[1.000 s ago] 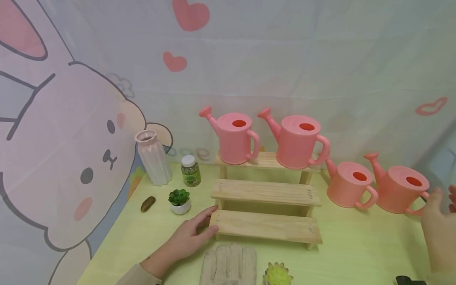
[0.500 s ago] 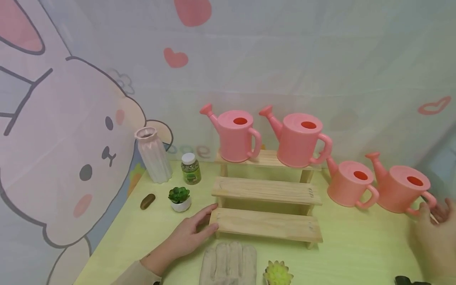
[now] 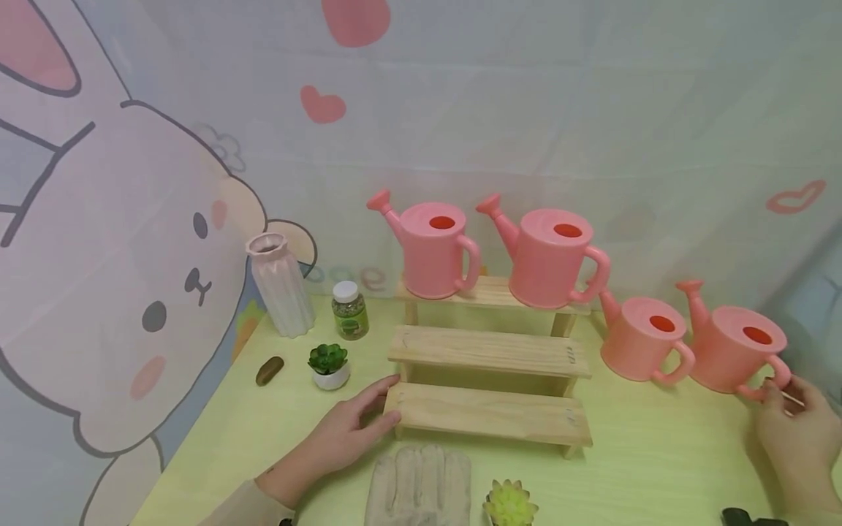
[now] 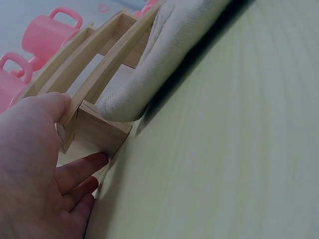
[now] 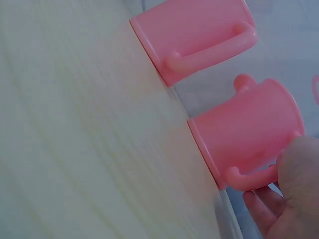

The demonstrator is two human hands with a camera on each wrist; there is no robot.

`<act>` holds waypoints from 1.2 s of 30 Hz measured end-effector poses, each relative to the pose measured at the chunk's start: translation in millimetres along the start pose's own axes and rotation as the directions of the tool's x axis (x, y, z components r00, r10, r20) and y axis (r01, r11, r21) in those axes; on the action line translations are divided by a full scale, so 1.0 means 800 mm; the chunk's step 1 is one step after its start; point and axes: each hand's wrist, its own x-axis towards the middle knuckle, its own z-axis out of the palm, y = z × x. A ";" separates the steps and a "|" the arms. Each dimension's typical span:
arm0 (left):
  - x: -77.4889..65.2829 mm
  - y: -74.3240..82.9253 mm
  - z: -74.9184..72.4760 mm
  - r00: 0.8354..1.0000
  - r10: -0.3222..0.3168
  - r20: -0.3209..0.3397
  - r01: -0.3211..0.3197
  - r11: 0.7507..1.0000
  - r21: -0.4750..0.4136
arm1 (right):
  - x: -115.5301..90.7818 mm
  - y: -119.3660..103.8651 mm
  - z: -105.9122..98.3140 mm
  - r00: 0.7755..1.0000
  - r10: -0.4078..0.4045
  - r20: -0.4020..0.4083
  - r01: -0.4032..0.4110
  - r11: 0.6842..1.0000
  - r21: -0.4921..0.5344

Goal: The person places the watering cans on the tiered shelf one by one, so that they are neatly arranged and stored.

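At the far right of the head view, my right hand [image 3: 799, 431] grips the handle of a pink watering can [image 3: 726, 354]. In the right wrist view, the thumb and fingers [image 5: 260, 211] close on that handle, and the can's base is on the table. A second pink watering can [image 3: 634, 347] stands just left of it. My left hand [image 3: 338, 436] holds the left end of a three-step wooden shelf [image 3: 487, 416]. In the left wrist view the thumb lies on the lowest board. Two more watering cans, left [image 3: 430, 252] and right [image 3: 546, 263], stand on the top step.
Left of the shelf stand a white vase [image 3: 283, 292], a lidded jar [image 3: 350, 314], a small potted succulent [image 3: 329, 365] and a brown stone [image 3: 270, 371]. In front lie a grey ridged slab [image 3: 421, 486] and a yellow-green succulent [image 3: 509, 504]. A printed cloth [image 3: 559, 95] hangs behind.
My right hand has moved left to the rightmost watering can and taken hold of its handle; the can has shifted slightly. My left hand stays on the shelf.
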 end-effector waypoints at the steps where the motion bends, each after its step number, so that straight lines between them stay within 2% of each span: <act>1: 0.000 0.000 0.000 1.000 0.001 -0.001 -0.001 1.000 -0.002 | -0.001 -0.001 0.000 1.000 -0.007 0.003 0.007 1.000 -0.004; 6: -0.002 -0.002 0.001 1.000 0.005 -0.007 -0.005 1.000 -0.004 | -0.003 -0.003 0.002 0.999 -0.037 0.032 0.038 0.999 -0.018; 14: -0.002 -0.005 0.000 1.000 0.003 -0.006 -0.003 1.000 0.009 | -0.007 -0.010 -0.001 0.999 -0.043 0.006 0.043 0.998 -0.034; 16: -0.002 -0.005 -0.001 1.000 0.002 -0.005 -0.002 1.000 0.013 | -0.008 -0.011 -0.003 0.999 -0.036 -0.021 0.036 0.999 -0.007; 19: -0.002 -0.005 -0.002 1.000 0.001 -0.005 -0.001 1.000 0.012 | -0.011 -0.015 -0.008 0.999 -0.018 -0.040 0.022 0.992 0.123; 21: -0.002 -0.006 -0.002 1.000 0.002 -0.003 -0.002 1.000 0.015 | -0.015 -0.020 -0.013 0.998 -0.025 -0.064 0.040 0.968 0.248; 23: -0.002 -0.006 -0.002 1.000 0.002 0.000 -0.002 1.000 0.019 | -0.020 -0.031 -0.018 0.997 -0.036 -0.070 0.060 0.926 0.372; 25: -0.003 -0.007 -0.002 1.000 -0.001 0.001 0.001 1.000 0.019 | -0.025 -0.044 -0.022 0.992 -0.071 -0.101 0.109 0.889 0.445; 26: -0.003 -0.007 -0.001 1.000 -0.001 -0.001 0.001 1.000 0.020 | -0.028 -0.051 -0.024 0.992 -0.076 -0.100 0.117 0.850 0.514; 27: -0.003 -0.007 -0.001 1.000 0.001 -0.003 -0.001 1.000 0.020 | -0.032 -0.059 -0.028 0.991 -0.084 -0.099 0.125 0.832 0.541; 31: 0.000 -0.007 0.000 1.000 0.008 -0.003 -0.008 1.000 0.014 | -0.049 -0.090 -0.040 0.969 -0.172 -0.177 0.245 0.769 0.590; 34: 0.001 -0.007 0.001 1.000 0.008 -0.006 -0.008 1.000 0.012 | -0.064 -0.113 -0.050 0.912 -0.290 -0.290 0.406 0.735 0.544; 35: 0.001 -0.006 0.002 1.000 0.007 -0.007 -0.007 1.000 0.010 | -0.069 -0.120 -0.054 0.900 -0.309 -0.307 0.432 0.723 0.539; 36: 0.001 -0.006 0.002 1.000 0.006 -0.008 -0.006 1.000 0.009 | -0.077 -0.127 -0.058 0.892 -0.317 -0.323 0.447 0.727 0.520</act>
